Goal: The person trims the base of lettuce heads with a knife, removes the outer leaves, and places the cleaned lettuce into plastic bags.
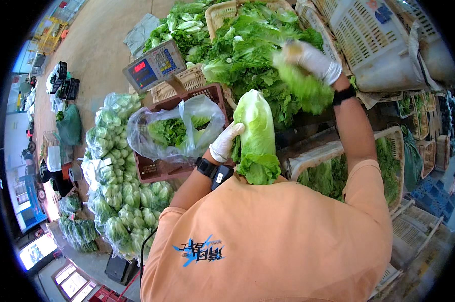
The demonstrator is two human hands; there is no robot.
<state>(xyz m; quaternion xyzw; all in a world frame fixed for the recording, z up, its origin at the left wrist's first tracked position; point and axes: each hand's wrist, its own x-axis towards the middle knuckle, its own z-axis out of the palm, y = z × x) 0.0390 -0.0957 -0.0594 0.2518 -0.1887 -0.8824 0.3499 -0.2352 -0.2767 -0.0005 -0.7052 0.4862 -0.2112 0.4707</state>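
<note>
My left hand (229, 141), in a white glove, grips a pale green head of leafy lettuce (256, 120) from its left side. The head stands in front of my chest, its whitish base up and its frilled leaf tips down. My right hand (307, 58), gloved too, is up over a heap of loose lettuce leaves (246, 49). Blurred green lettuce leaves (305, 88) hang from it; motion hides its fingers. Left of the head, an opened clear plastic bag (163, 141) with lettuce inside sits in a dark red plastic crate (163, 171).
A scale display (154, 66) with lit red digits rises behind the crate. Bagged lettuces (114, 181) are piled on the left. Soiled white crates (367, 41) stand at upper right. Another crate (397, 151) of greens is beside my right arm.
</note>
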